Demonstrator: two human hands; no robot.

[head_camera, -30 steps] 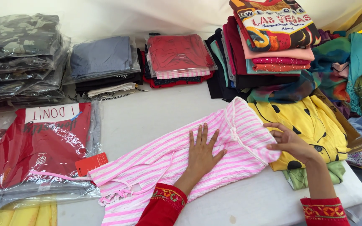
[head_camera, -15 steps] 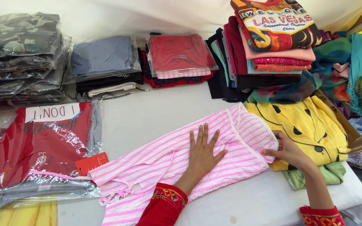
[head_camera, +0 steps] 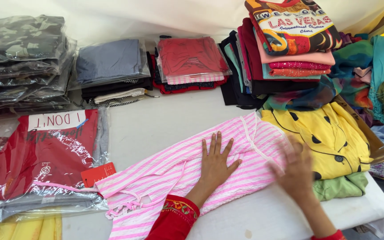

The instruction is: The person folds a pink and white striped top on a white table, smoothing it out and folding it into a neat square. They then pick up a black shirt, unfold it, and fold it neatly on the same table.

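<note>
On the white table (head_camera: pixel 165 129), centre front: pink-and-white striped garment (head_camera: pixel 174 178), laid out slantwise, already folded lengthwise into a long band. Left hand (head_camera: pixel 215 163) flat on its middle, fingers spread wide, pinning the cloth. Right hand (head_camera: pixel 295 171) blurred over the garment's right end, fingers loosely open, gripping nothing as far as can be told. Judged about halfway: long fold made and being smoothed; cross folds still to do, fringe and drawstring at the lower left end still loose.

Packages and labels:
- Far left back: stack of camouflage garments in clear bags (head_camera: pixel 21 62), glossy, several deep.
- Beside it: grey-blue folded piece in a clear bag (head_camera: pixel 110 60), on top of dark ones.
- Back centre: red folded piece in a clear bag (head_camera: pixel 191 57), on a low pile.
- Left front: large clear bag with a red garment (head_camera: pixel 36 160), white rectangular paper strip (head_camera: pixel 56 120) with handwriting at its top edge; small orange-red tag (head_camera: pixel 98 173) at its lower right corner, just beside the pink stripes.
- Right back: tall unbagged stack, printed shirt (head_camera: pixel 292 24) on top.
- Right: yellow garment with black spots (head_camera: pixel 330 138), touching the pink one's end.
</note>
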